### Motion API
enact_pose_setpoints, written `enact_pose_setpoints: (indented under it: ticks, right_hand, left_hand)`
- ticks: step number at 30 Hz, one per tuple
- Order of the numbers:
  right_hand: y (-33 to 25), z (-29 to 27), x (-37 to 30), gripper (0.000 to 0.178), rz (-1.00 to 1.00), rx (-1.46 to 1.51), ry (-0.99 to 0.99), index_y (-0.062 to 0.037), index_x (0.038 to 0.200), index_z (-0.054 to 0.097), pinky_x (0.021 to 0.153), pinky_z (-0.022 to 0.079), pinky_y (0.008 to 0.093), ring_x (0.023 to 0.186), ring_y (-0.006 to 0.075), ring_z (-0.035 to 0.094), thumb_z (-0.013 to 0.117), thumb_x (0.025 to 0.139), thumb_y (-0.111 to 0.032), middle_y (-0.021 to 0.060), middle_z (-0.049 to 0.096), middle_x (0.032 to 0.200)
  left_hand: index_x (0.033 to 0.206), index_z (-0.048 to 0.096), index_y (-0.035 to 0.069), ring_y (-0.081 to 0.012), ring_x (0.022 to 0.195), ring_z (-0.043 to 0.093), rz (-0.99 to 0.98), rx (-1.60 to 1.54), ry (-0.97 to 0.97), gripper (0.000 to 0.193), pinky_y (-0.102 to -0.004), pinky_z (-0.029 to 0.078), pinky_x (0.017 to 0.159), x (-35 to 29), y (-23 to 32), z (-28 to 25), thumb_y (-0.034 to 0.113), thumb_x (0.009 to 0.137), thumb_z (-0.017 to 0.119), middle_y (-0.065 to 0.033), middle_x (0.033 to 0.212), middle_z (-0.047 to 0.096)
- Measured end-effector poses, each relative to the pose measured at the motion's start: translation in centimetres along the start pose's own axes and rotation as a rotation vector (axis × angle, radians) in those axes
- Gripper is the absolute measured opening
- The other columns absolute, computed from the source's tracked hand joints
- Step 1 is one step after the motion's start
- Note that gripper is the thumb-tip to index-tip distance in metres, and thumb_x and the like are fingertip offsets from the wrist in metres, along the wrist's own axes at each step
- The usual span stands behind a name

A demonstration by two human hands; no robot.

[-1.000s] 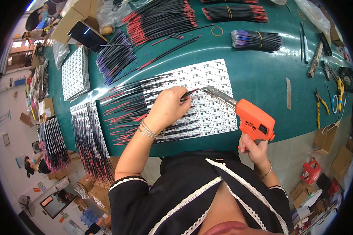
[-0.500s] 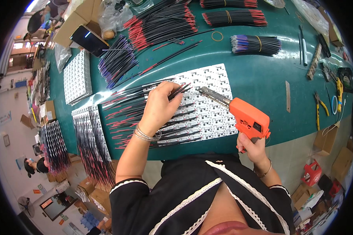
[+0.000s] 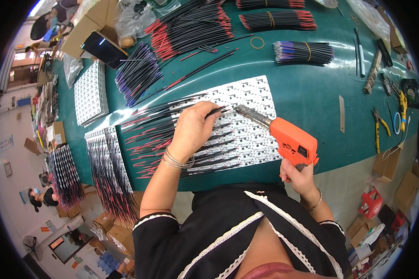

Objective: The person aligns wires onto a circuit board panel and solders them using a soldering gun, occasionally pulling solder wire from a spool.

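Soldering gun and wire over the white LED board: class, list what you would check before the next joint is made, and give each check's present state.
1. Right hand grips the orange soldering gun: ok.
2. Gun tip points at the wire end: ok.
3. Left hand pinches the black wire: ok.
4. Wire end lies over the white LED board: ok.
5. Tip touching the pad: cannot tell.
6. Tip hot: cannot tell.

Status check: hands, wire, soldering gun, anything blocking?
Left hand pinching black wire on white board. Right hand gripping orange soldering gun, tip beside wire end. Nothing blocking.
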State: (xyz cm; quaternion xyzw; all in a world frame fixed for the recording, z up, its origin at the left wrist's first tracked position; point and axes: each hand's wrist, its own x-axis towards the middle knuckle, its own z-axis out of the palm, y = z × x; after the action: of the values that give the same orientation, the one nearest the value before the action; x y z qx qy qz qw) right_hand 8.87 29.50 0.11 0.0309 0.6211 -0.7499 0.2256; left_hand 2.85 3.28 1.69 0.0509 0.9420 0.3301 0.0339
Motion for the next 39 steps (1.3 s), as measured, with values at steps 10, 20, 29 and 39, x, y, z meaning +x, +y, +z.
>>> enact_pose_setpoints:
  ticks: [10,20,29,39]
  right_hand:
    - [0.2,-0.1,-0.1,0.019,0.028,0.009,-0.045,0.0009,0.094,0.049,0.04,0.038,0.0203,0.045,0.0075,0.046,0.055,0.084,-0.015,0.0023,0.05,0.06]
    - [0.0,0.4,0.2,0.019,0.037,-0.002,-0.04,0.0006,0.09,0.049,0.039,0.036,0.0203,0.042,0.0079,0.046,0.054,0.086,-0.017,0.0015,0.048,0.053]
    - [-0.4,0.5,0.2,0.015,0.073,-0.025,-0.056,-0.0021,0.082,0.049,0.039,0.037,0.0208,0.043,0.0083,0.047,0.053,0.085,-0.016,0.0018,0.048,0.053]
    - [0.4,0.0,-0.2,0.017,0.04,0.029,-0.025,-0.0009,0.084,0.049,0.04,0.038,0.0212,0.043,0.0083,0.046,0.053,0.085,-0.017,0.0017,0.048,0.052]
  left_hand:
    - [0.076,0.061,-0.001,-0.0307,0.068,0.059,-0.05,-0.027,-0.024,0.012,-0.0351,0.046,0.062,0.2,-0.2,0.6,0.01,0.071,0.062,-0.0145,0.073,0.061]
    - [0.077,0.061,0.0,-0.0307,0.068,0.058,-0.041,0.003,-0.034,0.012,-0.0355,0.046,0.062,0.2,-0.1,0.7,0.01,0.071,0.061,-0.0133,0.074,0.06]
    - [0.077,0.061,0.0,-0.0312,0.067,0.058,-0.035,0.01,-0.039,0.011,-0.036,0.046,0.062,0.3,-0.1,0.8,0.009,0.071,0.06,-0.0139,0.073,0.06]
    - [0.079,0.061,-0.001,-0.0322,0.067,0.057,-0.026,-0.014,-0.111,0.013,-0.0366,0.045,0.061,0.8,-0.4,0.2,0.01,0.071,0.06,-0.0147,0.074,0.059]
